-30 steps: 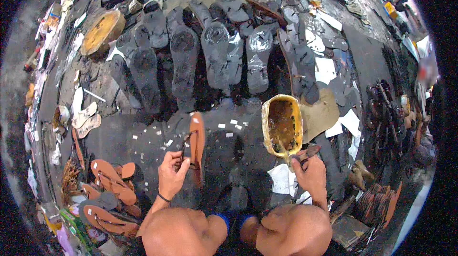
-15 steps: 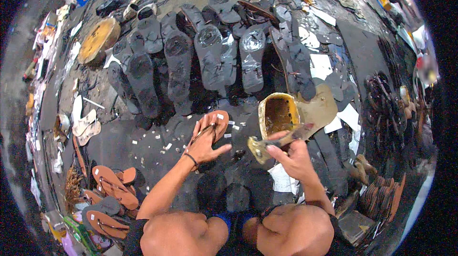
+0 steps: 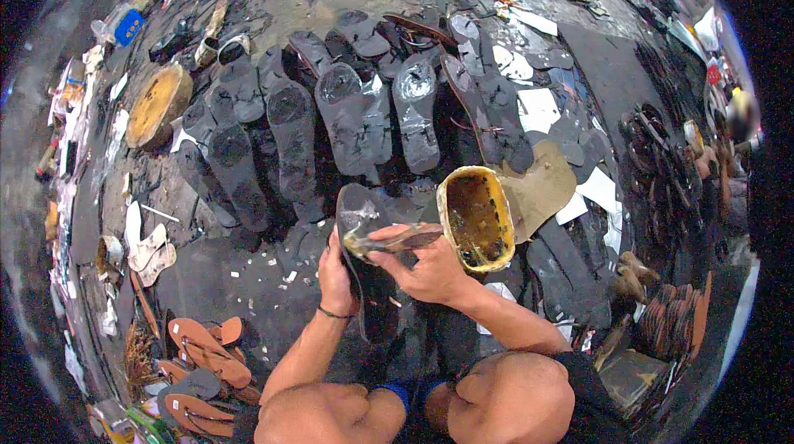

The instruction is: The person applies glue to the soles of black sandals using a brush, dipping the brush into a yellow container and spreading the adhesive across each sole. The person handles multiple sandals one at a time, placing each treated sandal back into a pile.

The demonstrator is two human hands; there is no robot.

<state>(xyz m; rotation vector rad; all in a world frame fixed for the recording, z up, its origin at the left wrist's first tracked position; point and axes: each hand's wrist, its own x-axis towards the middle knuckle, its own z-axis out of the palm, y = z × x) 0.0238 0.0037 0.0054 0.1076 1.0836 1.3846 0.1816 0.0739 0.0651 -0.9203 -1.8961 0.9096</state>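
My left hand (image 3: 334, 277) grips a sandal (image 3: 376, 305) by its left edge, its black sole facing up. My right hand (image 3: 432, 269) is closed on a glue brush (image 3: 419, 237), its yellowish head against the front half of that sole. A wet, shiny patch shows there. Just right of my right hand stands a tub of amber glue, its rim (image 3: 442, 202) crusted yellow. Beyond my hands a row of dark sandals (image 3: 291, 146) lies soles up, some with glossy patches at the ends.
Brown thong sandals (image 3: 207, 349) are piled at the lower left. A round wooden block (image 3: 157, 105) sits at the far left. Beside the tub lies a tan sheet (image 3: 542, 188), with white paper scraps (image 3: 600, 189) close by. Stacked brown soles (image 3: 666, 324) stand at the lower right.
My left hand has lifted the brown sandal and turned it sole up. My right hand has moved left from beside the tub, bringing the brush onto the sole. The view has shifted slightly.
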